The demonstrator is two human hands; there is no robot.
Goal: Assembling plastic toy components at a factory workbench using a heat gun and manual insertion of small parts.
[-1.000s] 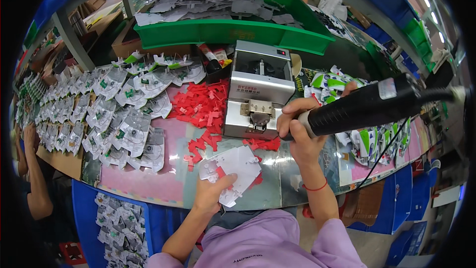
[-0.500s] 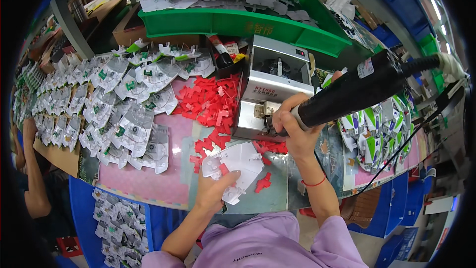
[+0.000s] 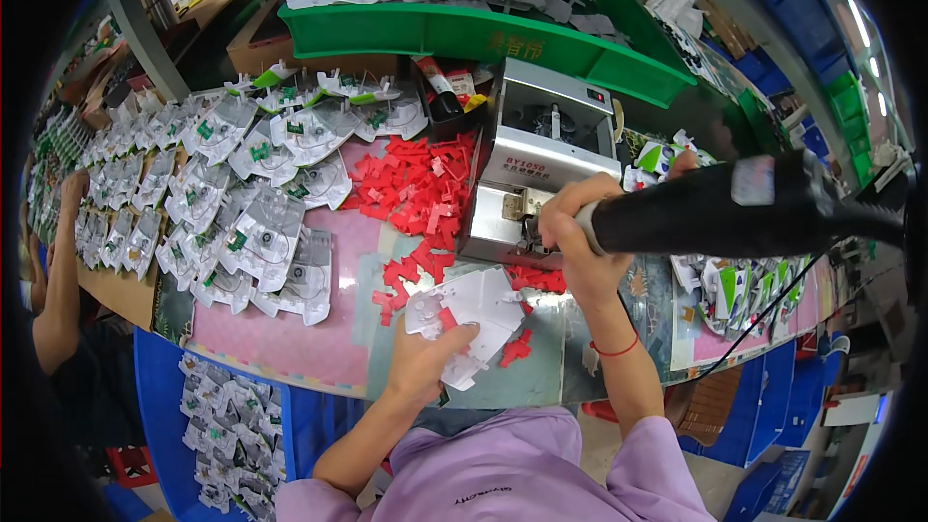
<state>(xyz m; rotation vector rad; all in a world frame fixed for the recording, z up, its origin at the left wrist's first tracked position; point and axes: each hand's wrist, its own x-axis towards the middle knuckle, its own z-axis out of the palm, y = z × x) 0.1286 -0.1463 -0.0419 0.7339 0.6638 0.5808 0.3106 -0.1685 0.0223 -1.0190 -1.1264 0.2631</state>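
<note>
Two hands at work: both belong to the person in the lilac top, forearms coming up from the lower edge.
Far left: another person's arm point(image 3: 60, 261) rests along the counter's left edge, well apart from the work.
Left spread: rows of grey-white blister cards point(image 3: 227, 208) with green inserts cover the left half of the counter point(image 3: 309, 338).
Left hand point(image 3: 420, 362): fingers spread flat, pressing down on the near edge of a white plastic shell point(image 3: 478, 314); the grip is open on top of it, not clamped round it.
White plastic shell: lies flat on the counter just in front of the person, with a red piece point(image 3: 447, 319) set on it near the fingertips.
Red pile: loose red plastic pieces point(image 3: 420, 193) lie up and left of the shell, trailing down to touch its edge.
Grey machine point(image 3: 546, 169): a metal box standing beyond the shell, just beside the red pile.
Right hand point(image 3: 575, 237): fist closed tight round the front end of a black electric screwdriver point(image 3: 725, 208), right at the machine's lower front.
Screwdriver axis: near level, the body running out right to a cable; its tip is hidden behind the fist.
Key relation: the shell lies below and left of the right-hand grip, near but apart; the left hand is the nearer one, already on it.
Far side: a green tray point(image 3: 483, 34) of grey card parts.
</note>
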